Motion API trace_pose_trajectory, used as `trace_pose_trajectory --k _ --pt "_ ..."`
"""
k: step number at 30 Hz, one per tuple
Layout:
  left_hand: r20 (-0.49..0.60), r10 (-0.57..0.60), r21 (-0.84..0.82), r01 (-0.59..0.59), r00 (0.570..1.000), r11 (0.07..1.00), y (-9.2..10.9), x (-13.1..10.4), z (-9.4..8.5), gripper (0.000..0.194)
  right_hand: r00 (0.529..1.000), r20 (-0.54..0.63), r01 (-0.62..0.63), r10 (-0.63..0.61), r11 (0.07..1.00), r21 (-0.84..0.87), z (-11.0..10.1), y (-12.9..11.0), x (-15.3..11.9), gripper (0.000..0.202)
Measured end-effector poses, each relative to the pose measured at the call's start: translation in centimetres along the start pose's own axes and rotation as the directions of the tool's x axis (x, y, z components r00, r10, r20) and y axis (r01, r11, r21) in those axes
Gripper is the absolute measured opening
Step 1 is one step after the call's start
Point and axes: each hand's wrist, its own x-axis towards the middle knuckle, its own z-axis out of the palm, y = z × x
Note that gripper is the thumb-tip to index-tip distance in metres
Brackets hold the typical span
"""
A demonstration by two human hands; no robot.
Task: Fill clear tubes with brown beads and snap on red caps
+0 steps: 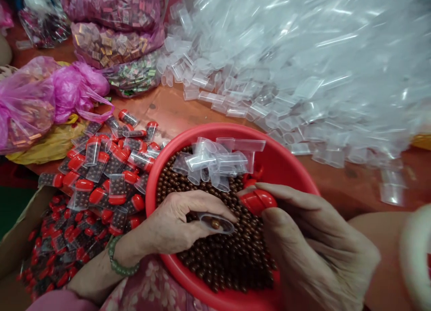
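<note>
My left hand [182,221] is closed around a clear plastic tube [226,226], its oval mouth facing me and a brown ball visible inside. Between the thumb and fingers of my right hand [313,239] is a red cap [258,202], a short way right of the tube and apart from it. Both hands are over a red basin [235,130] holding many small brown chocolate balls [232,261]. A heap of clear empty tubes [215,160] lies on the balls toward the far side, with more red caps [257,172] beside it, partly hidden.
A pile of filled, red-capped tubes [114,162] spreads left of the basin, with more in a box [60,243] below. Loose clear tubes [303,77] form a large mound at the back right. Pink bags [114,10] of small packets stand at the back left.
</note>
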Motion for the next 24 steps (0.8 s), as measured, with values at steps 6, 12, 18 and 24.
trace_pose_trajectory --k 6,12,18,24 --pt "0.015 -0.082 -0.060 0.083 0.996 0.995 0.13 0.09 0.15 0.013 0.992 0.065 0.107 -0.106 0.994 -0.021 -0.77 0.74 0.12 0.024" --pt "0.013 -0.282 -0.212 0.278 0.959 0.937 0.05 -0.01 0.35 0.021 0.982 0.067 0.179 -0.177 0.983 -0.036 -0.73 0.61 -0.02 0.025" --pt "-0.054 -0.212 0.080 0.215 0.976 0.973 0.36 -0.20 0.52 0.019 0.950 0.195 0.258 -0.243 0.965 -0.055 -0.22 0.25 0.43 0.030" --pt "-0.096 0.026 0.280 0.002 0.995 0.960 -0.21 -0.19 0.72 0.022 0.923 0.233 0.315 -0.306 0.949 0.000 -0.23 -0.16 0.69 0.040"
